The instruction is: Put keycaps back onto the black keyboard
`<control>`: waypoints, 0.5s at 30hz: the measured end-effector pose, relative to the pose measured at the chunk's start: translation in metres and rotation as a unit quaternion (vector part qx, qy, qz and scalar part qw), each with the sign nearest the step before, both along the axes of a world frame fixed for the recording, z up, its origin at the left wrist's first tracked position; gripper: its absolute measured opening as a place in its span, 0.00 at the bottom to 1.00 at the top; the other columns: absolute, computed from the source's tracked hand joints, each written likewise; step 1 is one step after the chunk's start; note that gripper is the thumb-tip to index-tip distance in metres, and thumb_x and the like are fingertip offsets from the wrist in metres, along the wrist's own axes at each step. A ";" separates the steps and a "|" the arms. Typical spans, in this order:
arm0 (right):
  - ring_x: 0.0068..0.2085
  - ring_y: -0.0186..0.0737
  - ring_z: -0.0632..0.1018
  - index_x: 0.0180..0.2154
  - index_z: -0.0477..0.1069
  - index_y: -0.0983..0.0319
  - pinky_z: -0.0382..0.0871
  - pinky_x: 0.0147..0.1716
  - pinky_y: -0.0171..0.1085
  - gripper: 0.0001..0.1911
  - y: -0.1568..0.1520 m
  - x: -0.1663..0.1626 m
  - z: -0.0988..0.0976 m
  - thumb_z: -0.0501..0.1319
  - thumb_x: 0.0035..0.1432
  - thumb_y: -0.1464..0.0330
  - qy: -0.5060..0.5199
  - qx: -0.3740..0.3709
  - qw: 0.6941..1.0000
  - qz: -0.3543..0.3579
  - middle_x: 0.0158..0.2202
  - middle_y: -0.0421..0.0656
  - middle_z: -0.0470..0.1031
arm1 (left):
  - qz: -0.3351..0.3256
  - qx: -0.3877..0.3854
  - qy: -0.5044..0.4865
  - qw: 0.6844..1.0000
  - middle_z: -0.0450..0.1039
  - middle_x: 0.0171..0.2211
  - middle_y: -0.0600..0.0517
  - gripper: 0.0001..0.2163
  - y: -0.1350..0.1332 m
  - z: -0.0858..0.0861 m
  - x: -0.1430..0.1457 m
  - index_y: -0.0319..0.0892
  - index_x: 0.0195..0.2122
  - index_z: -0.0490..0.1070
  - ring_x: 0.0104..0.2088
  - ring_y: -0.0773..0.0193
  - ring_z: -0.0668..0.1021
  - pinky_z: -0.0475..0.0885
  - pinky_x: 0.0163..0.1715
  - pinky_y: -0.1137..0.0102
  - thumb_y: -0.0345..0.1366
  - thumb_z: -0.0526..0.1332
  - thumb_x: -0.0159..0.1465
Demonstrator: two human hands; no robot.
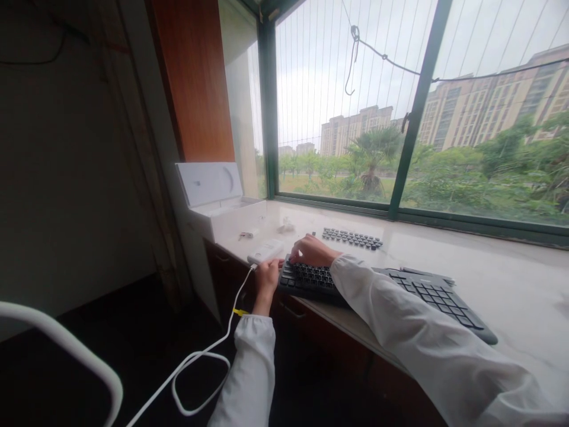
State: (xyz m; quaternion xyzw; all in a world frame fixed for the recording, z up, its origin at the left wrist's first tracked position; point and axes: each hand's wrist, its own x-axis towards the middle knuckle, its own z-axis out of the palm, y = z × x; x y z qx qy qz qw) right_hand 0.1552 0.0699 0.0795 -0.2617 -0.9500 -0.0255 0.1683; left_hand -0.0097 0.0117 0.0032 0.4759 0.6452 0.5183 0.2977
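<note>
A black keyboard (427,293) lies along the front of a pale marble sill (511,279). My left hand (267,277) grips the keyboard's left end at the sill's edge. My right hand (311,250) rests on the keys at the keyboard's far left corner, fingers curled down. A small white device (265,251) sits just left of my hands, with a white cable (200,356) running from it down off the sill. A row of loose black keycaps (352,238) lies behind the keyboard.
An open white box (222,207) with its lid up stands at the sill's left end, small white bits (287,225) beside it. A big window (400,107) runs behind. A white chair rail (66,344) curves at lower left.
</note>
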 end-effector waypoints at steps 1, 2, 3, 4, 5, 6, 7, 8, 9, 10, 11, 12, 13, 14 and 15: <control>0.32 0.35 0.78 0.31 0.82 0.58 0.63 0.38 0.33 0.05 -0.001 -0.001 0.000 0.66 0.54 0.66 -0.004 0.004 1.000 -0.004 0.29 0.40 0.81 | 0.002 -0.001 0.001 1.000 0.81 0.37 0.46 0.15 0.000 0.000 0.000 0.40 0.37 0.80 0.40 0.58 0.81 0.72 0.42 0.71 0.36 0.53 0.63; 0.32 0.36 0.79 0.31 0.82 0.58 0.63 0.39 0.34 0.05 -0.003 -0.002 0.001 0.66 0.53 0.66 -0.006 0.008 1.000 -0.010 0.29 0.40 0.81 | 0.004 -0.001 0.002 1.000 0.81 0.37 0.46 0.15 0.000 0.000 0.000 0.40 0.37 0.80 0.40 0.58 0.81 0.72 0.42 0.71 0.36 0.53 0.63; 0.33 0.36 0.79 0.31 0.81 0.58 0.62 0.39 0.34 0.04 -0.004 -0.003 0.001 0.66 0.53 0.67 -0.008 0.011 1.000 -0.017 0.29 0.40 0.81 | 0.005 -0.001 0.004 1.000 0.81 0.37 0.46 0.15 0.000 -0.001 0.000 0.40 0.37 0.80 0.40 0.58 0.81 0.72 0.42 0.71 0.37 0.52 0.63; 0.33 0.37 0.79 0.31 0.81 0.58 0.62 0.40 0.35 0.04 -0.005 -0.004 0.001 0.66 0.53 0.67 -0.009 0.014 1.000 -0.023 0.29 0.40 0.81 | 0.005 0.000 0.007 1.000 0.81 0.37 0.46 0.15 0.000 -0.001 0.000 0.40 0.37 0.80 0.40 0.58 0.81 0.72 0.42 0.71 0.37 0.52 0.63; 0.33 0.37 0.79 0.30 0.81 0.58 0.62 0.40 0.35 0.04 -0.006 -0.005 0.001 0.66 0.53 0.67 -0.009 0.017 0.999 -0.030 0.29 0.40 0.81 | 0.005 -0.001 0.008 1.000 0.81 0.38 0.46 0.15 0.000 -0.001 0.000 0.40 0.37 0.80 0.40 0.58 0.81 0.72 0.41 0.71 0.37 0.52 0.63; 0.33 0.37 0.79 0.30 0.81 0.58 0.62 0.41 0.36 0.04 -0.008 -0.006 0.002 0.66 0.53 0.68 -0.011 0.020 0.999 -0.035 0.28 0.40 0.81 | 0.005 -0.001 0.008 1.000 0.81 0.38 0.46 0.15 0.000 -0.001 0.000 0.41 0.37 0.80 0.40 0.58 0.81 0.72 0.41 0.71 0.37 0.52 0.64; 0.33 0.37 0.79 0.29 0.81 0.58 0.62 0.41 0.36 0.04 -0.009 -0.007 0.002 0.66 0.53 0.68 -0.012 0.022 0.999 -0.039 0.28 0.40 0.81 | 0.004 -0.002 0.006 1.000 0.81 0.37 0.46 0.15 0.000 -0.001 0.000 0.41 0.37 0.80 0.39 0.58 0.81 0.72 0.41 0.71 0.37 0.52 0.64; 0.33 0.38 0.79 0.29 0.81 0.58 0.63 0.41 0.36 0.04 -0.010 -0.007 0.003 0.66 0.53 0.68 -0.014 0.024 0.999 -0.042 0.28 0.41 0.81 | 0.004 -0.002 0.002 1.000 0.81 0.37 0.46 0.15 -0.001 -0.001 0.000 0.42 0.38 0.80 0.39 0.58 0.81 0.72 0.41 0.71 0.37 0.52 0.64; 0.33 0.38 0.79 0.29 0.81 0.58 0.63 0.40 0.36 0.04 -0.011 -0.008 0.003 0.66 0.53 0.68 -0.015 0.026 0.999 -0.043 0.28 0.41 0.81 | 0.003 0.000 -0.003 1.000 0.81 0.37 0.47 0.15 0.000 -0.002 -0.001 0.42 0.38 0.80 0.38 0.59 0.81 0.72 0.41 0.71 0.37 0.53 0.64; 0.33 0.38 0.79 0.29 0.81 0.58 0.63 0.40 0.36 0.04 -0.012 -0.008 0.003 0.66 0.53 0.68 -0.014 0.026 0.999 -0.045 0.28 0.41 0.81 | 0.001 0.004 -0.007 1.000 0.81 0.37 0.47 0.15 0.000 -0.002 -0.001 0.42 0.39 0.80 0.38 0.59 0.81 0.72 0.41 0.70 0.37 0.53 0.64; 0.32 0.38 0.79 0.29 0.81 0.58 0.63 0.39 0.35 0.04 -0.012 -0.008 0.003 0.65 0.53 0.68 -0.013 0.025 0.999 -0.045 0.28 0.41 0.81 | 0.000 0.009 -0.010 1.000 0.81 0.37 0.47 0.15 0.000 -0.003 -0.001 0.42 0.39 0.80 0.38 0.59 0.81 0.72 0.41 0.70 0.36 0.53 0.63; 0.32 0.38 0.79 0.29 0.81 0.58 0.63 0.37 0.35 0.05 -0.012 -0.007 0.003 0.65 0.53 0.68 -0.011 0.023 0.999 -0.043 0.28 0.41 0.81 | -0.001 0.012 -0.011 1.000 0.81 0.37 0.47 0.15 0.000 -0.003 -0.001 0.41 0.39 0.80 0.38 0.59 0.81 0.72 0.41 0.70 0.36 0.53 0.63; 0.32 0.37 0.79 0.29 0.81 0.58 0.63 0.36 0.34 0.05 -0.011 -0.007 0.003 0.65 0.53 0.68 -0.006 0.019 0.999 -0.040 0.28 0.41 0.81 | -0.001 0.015 -0.011 1.000 0.81 0.37 0.46 0.15 0.001 -0.004 -0.001 0.41 0.39 0.80 0.39 0.58 0.81 0.72 0.41 0.70 0.36 0.53 0.63; 0.31 0.36 0.79 0.29 0.81 0.58 0.63 0.35 0.34 0.05 -0.011 -0.006 0.002 0.65 0.53 0.69 -0.001 0.013 0.999 -0.035 0.28 0.41 0.81 | -0.002 0.017 -0.010 1.000 0.81 0.37 0.46 0.15 0.001 -0.004 -0.001 0.41 0.39 0.80 0.39 0.58 0.81 0.71 0.41 0.70 0.36 0.53 0.63; 0.31 0.36 0.79 0.29 0.81 0.58 0.63 0.34 0.33 0.05 -0.010 -0.006 0.002 0.64 0.52 0.70 0.004 0.006 1.000 -0.029 0.28 0.41 0.81 | -0.003 0.019 -0.008 1.000 0.81 0.37 0.45 0.16 0.001 -0.005 -0.002 0.40 0.39 0.80 0.40 0.58 0.81 0.71 0.41 0.70 0.36 0.53 0.63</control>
